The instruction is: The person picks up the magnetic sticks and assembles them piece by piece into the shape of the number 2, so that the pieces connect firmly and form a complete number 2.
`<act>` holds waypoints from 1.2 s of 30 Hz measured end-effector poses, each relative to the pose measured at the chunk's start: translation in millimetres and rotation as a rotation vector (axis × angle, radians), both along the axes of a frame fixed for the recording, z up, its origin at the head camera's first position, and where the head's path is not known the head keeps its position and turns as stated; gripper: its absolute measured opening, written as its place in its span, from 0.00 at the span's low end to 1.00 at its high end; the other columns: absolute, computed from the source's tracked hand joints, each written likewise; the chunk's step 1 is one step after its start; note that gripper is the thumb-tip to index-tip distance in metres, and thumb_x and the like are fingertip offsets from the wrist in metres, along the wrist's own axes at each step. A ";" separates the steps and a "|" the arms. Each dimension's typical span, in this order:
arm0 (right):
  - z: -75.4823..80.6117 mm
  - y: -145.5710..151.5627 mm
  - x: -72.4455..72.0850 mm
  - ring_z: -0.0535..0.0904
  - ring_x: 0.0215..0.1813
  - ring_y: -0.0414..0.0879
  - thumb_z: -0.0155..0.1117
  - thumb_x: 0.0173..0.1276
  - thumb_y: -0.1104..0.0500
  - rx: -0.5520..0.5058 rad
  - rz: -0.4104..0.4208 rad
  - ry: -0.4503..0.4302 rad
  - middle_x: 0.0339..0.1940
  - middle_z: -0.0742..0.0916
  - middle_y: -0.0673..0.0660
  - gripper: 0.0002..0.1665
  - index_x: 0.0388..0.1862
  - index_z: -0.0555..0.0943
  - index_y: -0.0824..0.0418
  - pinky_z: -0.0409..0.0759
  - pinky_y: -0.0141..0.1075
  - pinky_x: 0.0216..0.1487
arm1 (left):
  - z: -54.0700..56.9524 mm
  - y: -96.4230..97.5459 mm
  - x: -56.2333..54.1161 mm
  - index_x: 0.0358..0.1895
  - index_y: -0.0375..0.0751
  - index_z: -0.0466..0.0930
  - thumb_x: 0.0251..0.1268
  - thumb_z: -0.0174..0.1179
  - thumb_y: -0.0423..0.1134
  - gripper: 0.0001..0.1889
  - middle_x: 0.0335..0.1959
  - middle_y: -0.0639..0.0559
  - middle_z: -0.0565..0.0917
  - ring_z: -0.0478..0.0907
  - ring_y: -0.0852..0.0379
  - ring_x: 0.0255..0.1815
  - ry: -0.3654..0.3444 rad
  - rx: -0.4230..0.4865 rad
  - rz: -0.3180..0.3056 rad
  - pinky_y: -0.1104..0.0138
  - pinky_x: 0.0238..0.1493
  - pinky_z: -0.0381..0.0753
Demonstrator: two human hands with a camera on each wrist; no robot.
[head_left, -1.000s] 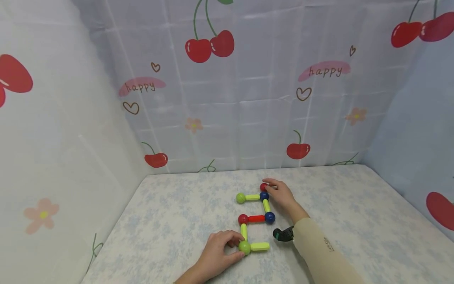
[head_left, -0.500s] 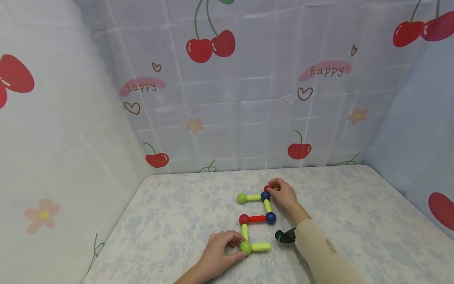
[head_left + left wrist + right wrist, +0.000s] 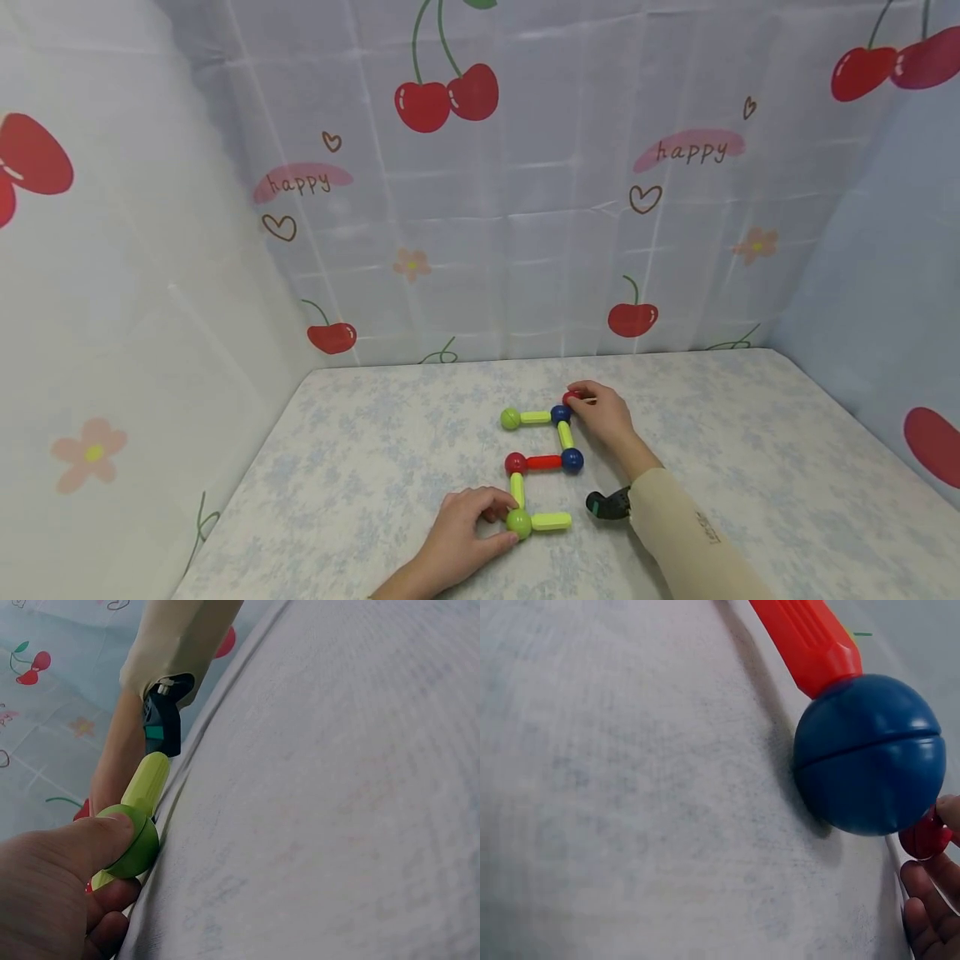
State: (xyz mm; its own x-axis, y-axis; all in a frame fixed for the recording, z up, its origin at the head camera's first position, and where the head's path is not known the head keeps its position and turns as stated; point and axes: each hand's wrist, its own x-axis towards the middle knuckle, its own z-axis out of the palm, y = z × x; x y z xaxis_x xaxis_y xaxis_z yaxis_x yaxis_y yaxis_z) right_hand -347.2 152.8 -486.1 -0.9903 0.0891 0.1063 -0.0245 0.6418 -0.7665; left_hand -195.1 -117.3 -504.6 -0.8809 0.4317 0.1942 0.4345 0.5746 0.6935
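Observation:
A zigzag of building rods and balls lies on the table. My left hand (image 3: 468, 533) pinches the green ball (image 3: 518, 522) at its near end, thumb on the ball in the left wrist view. From that ball one yellow-green rod (image 3: 551, 522) points right and another (image 3: 517, 492) leads to a red ball (image 3: 515, 463). A red rod (image 3: 543, 462) joins it to a blue ball (image 3: 870, 754), large in the right wrist view. At the far end, my right hand (image 3: 602, 414) pinches a small red ball (image 3: 924, 838) beside the far blue ball (image 3: 560, 414), fingers partly covering it.
Another green ball (image 3: 510, 418) ends the far rod (image 3: 535, 417) on the left. A black curved device (image 3: 607, 503) sticks out from the right sleeve (image 3: 682, 533). Cherry-printed cloth (image 3: 487, 208) walls the table (image 3: 360, 467) at the back and sides.
My right hand has shifted slightly right with the red ball, which sat straight behind the far blue ball before. The left hand stays on the green ball.

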 end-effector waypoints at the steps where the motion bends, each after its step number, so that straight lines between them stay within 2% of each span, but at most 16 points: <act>1: 0.5 0.7 1.3 0.79 0.59 0.57 0.60 0.75 0.53 -0.010 -0.003 0.001 0.58 0.84 0.62 0.20 0.61 0.80 0.58 0.78 0.52 0.61 | -0.1 0.0 -0.1 0.50 0.64 0.81 0.60 0.69 0.54 0.15 0.37 0.72 0.81 0.74 0.72 0.40 0.000 -0.001 0.000 0.65 0.46 0.63; 6: 3.4 4.4 10.6 0.78 0.60 0.59 0.59 0.75 0.54 -0.073 -0.017 -0.005 0.60 0.82 0.63 0.19 0.62 0.79 0.57 0.80 0.50 0.60 | -0.5 -0.5 -0.5 0.50 0.65 0.81 0.61 0.69 0.55 0.15 0.37 0.72 0.81 0.74 0.72 0.40 0.003 -0.009 0.002 0.65 0.47 0.64; 11: 8.2 10.3 25.3 0.79 0.52 0.56 0.59 0.75 0.53 -0.151 0.011 0.004 0.60 0.81 0.63 0.20 0.63 0.78 0.56 0.84 0.38 0.45 | -1.1 -0.5 -0.4 0.50 0.65 0.81 0.60 0.69 0.55 0.15 0.37 0.72 0.81 0.74 0.73 0.40 0.017 -0.013 0.002 0.65 0.47 0.65; 14: 11.5 14.1 35.2 0.81 0.49 0.53 0.60 0.75 0.53 -0.203 0.053 0.011 0.59 0.81 0.63 0.20 0.63 0.77 0.56 0.83 0.33 0.40 | -1.4 -0.2 -0.1 0.50 0.65 0.81 0.60 0.69 0.55 0.15 0.37 0.72 0.81 0.73 0.73 0.39 0.020 -0.012 0.003 0.65 0.46 0.65; 18: 17.9 17.2 49.5 0.83 0.48 0.51 0.61 0.75 0.53 -0.251 0.104 0.013 0.58 0.81 0.62 0.21 0.62 0.76 0.58 0.85 0.33 0.42 | -0.9 -0.1 -0.2 0.50 0.65 0.81 0.60 0.69 0.55 0.15 0.37 0.72 0.81 0.73 0.72 0.39 0.015 -0.012 0.003 0.65 0.46 0.64; 27: 31.2 18.9 81.3 0.83 0.49 0.53 0.65 0.72 0.53 -0.294 0.147 -0.009 0.58 0.80 0.61 0.21 0.61 0.76 0.58 0.85 0.35 0.44 | -0.4 -0.8 -0.6 0.50 0.66 0.80 0.60 0.69 0.56 0.15 0.37 0.72 0.81 0.73 0.72 0.40 0.003 -0.015 0.004 0.65 0.46 0.64; 31: 32.3 20.0 95.5 0.83 0.48 0.53 0.66 0.71 0.54 -0.306 0.193 -0.017 0.57 0.81 0.61 0.23 0.60 0.76 0.60 0.86 0.37 0.45 | -0.3 -1.2 -0.5 0.50 0.66 0.80 0.61 0.69 0.56 0.15 0.37 0.72 0.81 0.73 0.71 0.40 0.004 -0.015 0.004 0.65 0.46 0.63; 36: 29.0 21.2 111.8 0.83 0.47 0.54 0.68 0.69 0.57 -0.320 0.291 -0.056 0.53 0.83 0.61 0.21 0.57 0.76 0.62 0.85 0.35 0.44 | 0.0 -0.5 0.5 0.50 0.66 0.80 0.61 0.69 0.55 0.15 0.37 0.72 0.81 0.73 0.72 0.40 0.010 -0.017 0.005 0.64 0.46 0.63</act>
State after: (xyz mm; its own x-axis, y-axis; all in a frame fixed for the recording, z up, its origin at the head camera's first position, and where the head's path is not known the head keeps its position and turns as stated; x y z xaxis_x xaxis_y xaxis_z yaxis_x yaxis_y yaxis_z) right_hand -235.5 174.0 -457.2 -0.9825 -0.1750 0.0641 -0.1220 0.3441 -0.9310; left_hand -194.6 -117.8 -504.6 -0.8810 0.4307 0.1956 0.4385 0.5887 0.6791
